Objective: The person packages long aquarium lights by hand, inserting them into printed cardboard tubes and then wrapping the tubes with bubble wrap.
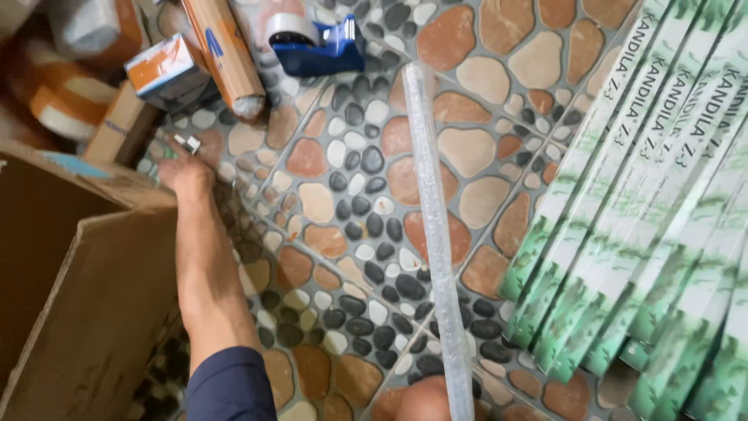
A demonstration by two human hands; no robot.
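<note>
My right hand [425,401] shows only at the bottom edge, closed around the lower end of a long thin tube wrapped in clear bubble wrap [432,218]. The tube runs up across the pebble-pattern tiled floor [335,195]. My left hand [185,173], on a bare forearm with a dark blue sleeve, reaches up the left side beside a cardboard box [86,296]. Its fingertips are at a small silvery object [188,143] on the floor. The fingers are hidden, so whether they grip it is unclear.
Several long green-and-white cartons [654,234] lie side by side on the right. At the top are a blue tape dispenser [319,40], a brown paper-wrapped roll [226,54], a small orange-and-white box [165,68] and rolls of tape [54,97].
</note>
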